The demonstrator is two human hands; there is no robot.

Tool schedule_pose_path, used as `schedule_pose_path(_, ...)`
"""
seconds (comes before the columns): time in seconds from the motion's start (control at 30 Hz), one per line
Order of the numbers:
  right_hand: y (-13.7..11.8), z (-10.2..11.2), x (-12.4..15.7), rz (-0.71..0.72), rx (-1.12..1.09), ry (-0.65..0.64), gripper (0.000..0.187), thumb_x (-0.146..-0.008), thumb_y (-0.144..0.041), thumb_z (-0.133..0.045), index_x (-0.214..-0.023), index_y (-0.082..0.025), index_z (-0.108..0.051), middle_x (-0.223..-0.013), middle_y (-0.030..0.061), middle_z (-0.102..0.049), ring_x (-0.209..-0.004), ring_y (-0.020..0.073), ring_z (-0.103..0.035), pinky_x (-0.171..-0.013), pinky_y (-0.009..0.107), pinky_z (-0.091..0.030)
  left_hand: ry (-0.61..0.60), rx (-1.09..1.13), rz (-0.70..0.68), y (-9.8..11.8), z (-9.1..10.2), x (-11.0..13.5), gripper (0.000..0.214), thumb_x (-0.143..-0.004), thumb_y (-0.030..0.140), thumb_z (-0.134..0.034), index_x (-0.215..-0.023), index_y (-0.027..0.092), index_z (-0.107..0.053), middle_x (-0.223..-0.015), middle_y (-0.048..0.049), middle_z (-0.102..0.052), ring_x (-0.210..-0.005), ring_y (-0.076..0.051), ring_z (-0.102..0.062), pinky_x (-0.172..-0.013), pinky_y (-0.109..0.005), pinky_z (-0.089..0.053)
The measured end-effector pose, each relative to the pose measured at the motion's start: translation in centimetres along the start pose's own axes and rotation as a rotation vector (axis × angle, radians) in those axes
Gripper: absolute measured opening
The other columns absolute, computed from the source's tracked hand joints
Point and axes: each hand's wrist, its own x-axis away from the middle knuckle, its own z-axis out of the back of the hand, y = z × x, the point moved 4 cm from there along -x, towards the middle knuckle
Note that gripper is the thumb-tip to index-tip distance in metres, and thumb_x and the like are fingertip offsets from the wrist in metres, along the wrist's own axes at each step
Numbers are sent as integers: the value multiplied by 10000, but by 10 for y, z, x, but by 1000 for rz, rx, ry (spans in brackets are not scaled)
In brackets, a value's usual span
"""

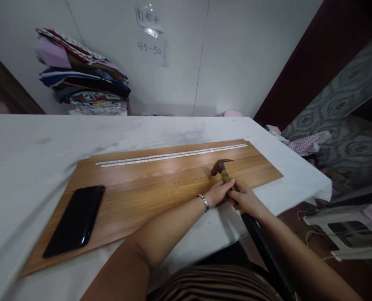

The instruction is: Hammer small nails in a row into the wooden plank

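Note:
A claw hammer (219, 167) with a rusty brown head and a long handle, dark at its lower end, is tilted over the front edge of a wood-grain board (136, 188). My right hand (245, 200) is closed round the upper handle. Against it, my left hand (219, 193), with a silver bracelet at the wrist, is also closed on the handle just below the head; some of its fingers are hidden. To the left of the hammer head, a short row of small dark marks (190, 180) runs along the board, too small to make out.
Two thin white strips (173, 155) lie along the board's far side. A flat, glossy black rectangular object (75, 221) rests on its left end. The board lies on a white-covered table (32, 142). Folded clothes (85, 79) are stacked behind; a white plastic stool (349, 251) stands at right.

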Motion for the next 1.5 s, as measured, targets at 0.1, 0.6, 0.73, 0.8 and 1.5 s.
schedule_pose_path(0.1, 0, 0, 0, -13, 9, 9, 173, -752, -350, -583, -830, -237, -478, -456, -98, -514, -366, 105, -467, -404, 229, -358, -7, -5, -10, 1, 0, 1, 557, -781, 686, -678, -884, 157, -537, -635, 0, -618, -445, -160, -618, -454, -289, -538)
schedule_pose_path(0.6, 0, 0, -2, -19, 46, -16, 165, -753, -353, -567, -833, -232, -488, -467, -90, -523, -366, 108, -468, -392, 231, -363, -20, -14, -9, 3, -2, 1, 593, -754, 714, -678, -884, 154, -535, -628, -12, -626, -444, -177, -631, -457, -302, -541)
schedule_pose_path(0.73, 3, 1, -2, -28, 47, 9, 174, -747, -342, -571, -856, -234, -488, -464, -97, -518, -364, 109, -474, -400, 229, -371, -18, -5, -24, 4, -3, 3, 615, -714, 725, -714, -859, 154, -537, -623, -4, -613, -445, -158, -617, -462, -289, -539)
schedule_pose_path(0.8, 4, 1, -2, -40, 51, 6, 169, -742, -328, -569, -861, -234, -494, -460, -96, -517, -364, 112, -476, -399, 228, -372, -8, 7, -18, 4, -3, 3, 624, -699, 726, -728, -861, 154, -539, -626, -2, -609, -450, -154, -615, -464, -285, -537)
schedule_pose_path(1.5, -2, -1, -3, -58, 64, -12, 188, -740, -362, -570, -856, -228, -507, -456, -97, -510, -369, 111, -473, -397, 228, -355, 21, 13, -19, 2, -1, 1, 623, -693, 741, -714, -822, 155, -547, -582, -15, -617, -423, -169, -605, -450, -291, -522)
